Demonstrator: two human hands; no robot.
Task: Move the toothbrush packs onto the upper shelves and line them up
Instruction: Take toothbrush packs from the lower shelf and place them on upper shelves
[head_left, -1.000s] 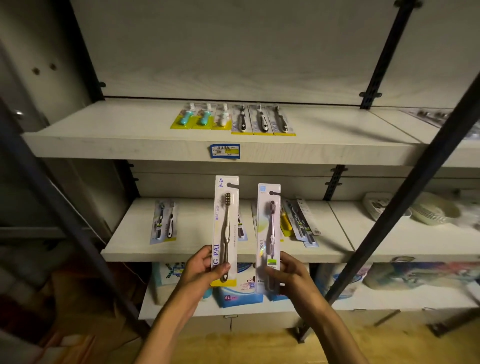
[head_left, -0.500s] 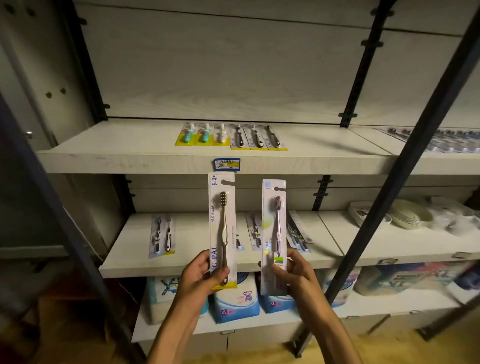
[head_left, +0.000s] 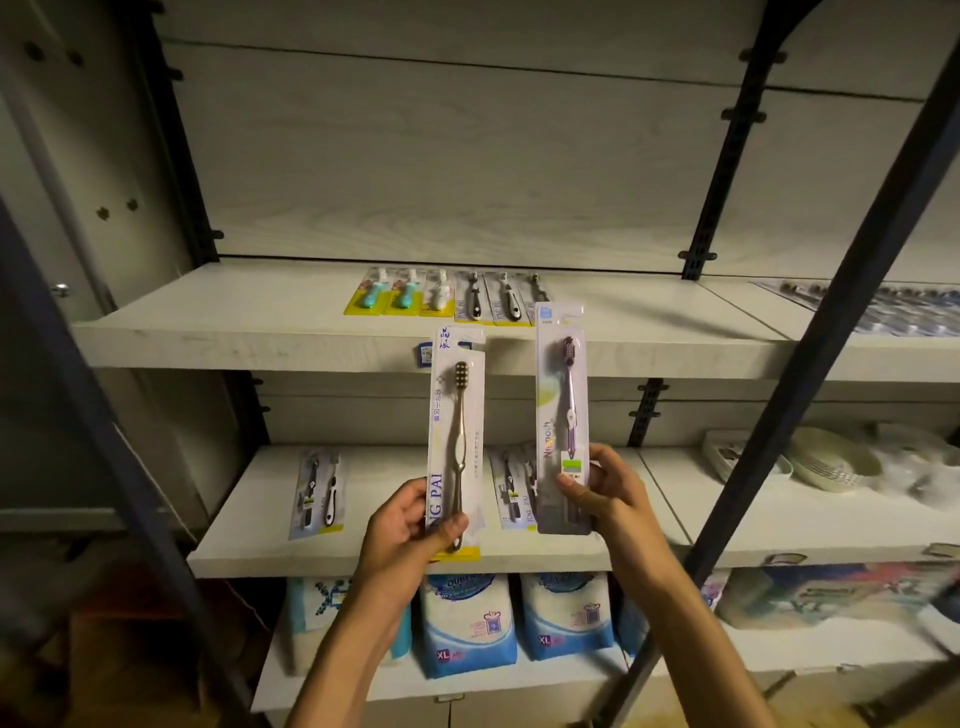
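1. Lower left of centre, a twin toothbrush pack (head_left: 317, 492) lies flat on the middle shelf (head_left: 234, 545).
2. The left hand (head_left: 402, 530) pinches the bottom of a gold toothbrush pack (head_left: 456, 441), thumb on its front, holding it upright at frame centre before the middle shelf.
3. Above centre, a row of toothbrush packs (head_left: 452, 299) lies side by side on the upper shelf (head_left: 208, 338).
4. The right hand (head_left: 605, 493) pinches a purple toothbrush pack (head_left: 563, 415) near its lower end; its top overlaps the upper shelf's front edge.
5. At the far right, stacked bowls (head_left: 826, 460) sit on the middle shelf.
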